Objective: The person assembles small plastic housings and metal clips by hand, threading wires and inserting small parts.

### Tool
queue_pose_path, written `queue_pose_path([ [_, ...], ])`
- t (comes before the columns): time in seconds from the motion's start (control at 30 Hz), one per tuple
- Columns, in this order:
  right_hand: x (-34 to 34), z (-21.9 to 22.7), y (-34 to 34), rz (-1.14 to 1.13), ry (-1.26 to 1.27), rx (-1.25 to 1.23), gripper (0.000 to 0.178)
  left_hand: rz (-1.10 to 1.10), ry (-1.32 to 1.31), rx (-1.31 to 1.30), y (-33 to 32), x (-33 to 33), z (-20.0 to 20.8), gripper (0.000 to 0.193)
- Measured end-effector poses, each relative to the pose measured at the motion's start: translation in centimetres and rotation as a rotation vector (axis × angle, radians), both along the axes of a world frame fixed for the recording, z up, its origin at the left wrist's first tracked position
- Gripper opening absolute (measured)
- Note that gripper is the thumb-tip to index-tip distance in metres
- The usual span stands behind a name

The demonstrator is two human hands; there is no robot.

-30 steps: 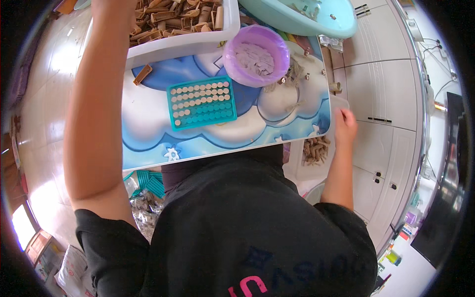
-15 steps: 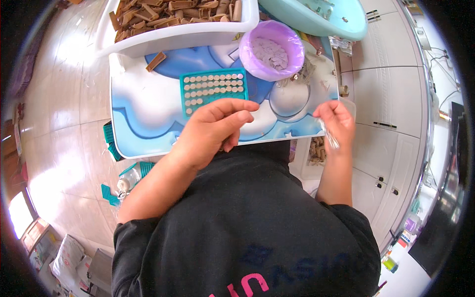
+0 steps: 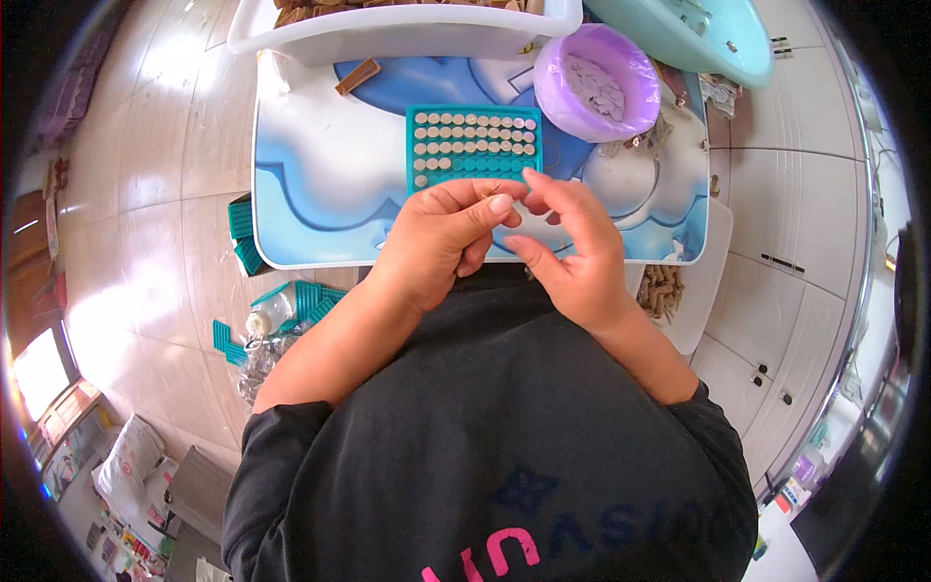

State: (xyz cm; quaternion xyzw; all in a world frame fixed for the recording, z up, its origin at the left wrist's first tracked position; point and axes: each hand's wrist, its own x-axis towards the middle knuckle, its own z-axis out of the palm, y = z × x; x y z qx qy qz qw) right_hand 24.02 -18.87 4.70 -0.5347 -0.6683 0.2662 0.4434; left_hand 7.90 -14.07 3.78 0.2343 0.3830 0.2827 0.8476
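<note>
My left hand [image 3: 436,228] is over the near edge of the table, thumb and forefinger pressed together. Whatever small thing lies in that pinch is too small to make out. Close beside it, my right hand [image 3: 580,250] has its thumb and forefinger spread apart, the fingertips close to the left hand's. Just beyond both hands lies a teal tray [image 3: 411,145] with rows of small round pale pieces [image 3: 470,134]; its nearer rows are only partly filled. The hands cover part of its near edge.
A white bin [image 3: 388,41] of brown pieces stands at the back, with one brown piece [image 3: 358,77] before it. Right of the tray is a purple-lined tub [image 3: 553,92] of pale flakes; a turquoise basin [image 3: 752,68] sits beyond. Teal trays [image 3: 315,299] lie on the floor, left.
My right hand has come in from the right to meet the left hand, and its fingers have spread. Clear thin strips seen in it earlier no longer show. The view has shifted.
</note>
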Motion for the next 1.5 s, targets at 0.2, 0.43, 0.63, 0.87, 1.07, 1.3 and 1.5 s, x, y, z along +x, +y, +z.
queue_pose_path([
  [0.2, -0.3, -0.4, 0.3, 0.044, -0.051, 0.053, 0.040, -0.038, -0.018, 0.034, 0.3, -1.0, -0.2, 0.023],
  [0.43, -0.2, -0.7, 0.2, 0.028, -0.021, 0.081, 0.032, -0.067, 0.004, 0.030, 0.3, -1.1, -0.1, 0.023],
  [0.63, 0.4, -0.2, 0.6, 0.017, 0.059, 0.004, 0.020, -0.308, 0.245, 0.233, 1.2, -1.7, 1.6, 0.022],
  [0.87, 1.0, 1.3, 2.3, 0.281, -0.253, 0.195, 0.017, -0.505, 0.347, 0.517, 1.3, -2.0, 1.2, 0.018],
  [1.07, 1.3, 0.7, 2.1, 0.204, -0.101, 0.143, 0.009, -0.088, 0.089, 0.263, 1.9, -2.3, 1.3, 0.038],
  [1.3, -2.0, -2.0, 0.9, 0.100, 0.204, 0.050, 0.007, 0.258, -0.376, -0.202, 0.2, -0.9, -1.6, 0.037],
  [1.5, -2.2, -2.1, 1.3, -0.034, 0.281, 0.044, 0.004, 0.221, -0.290, -0.150, -0.2, -1.0, -0.7, 0.037],
])
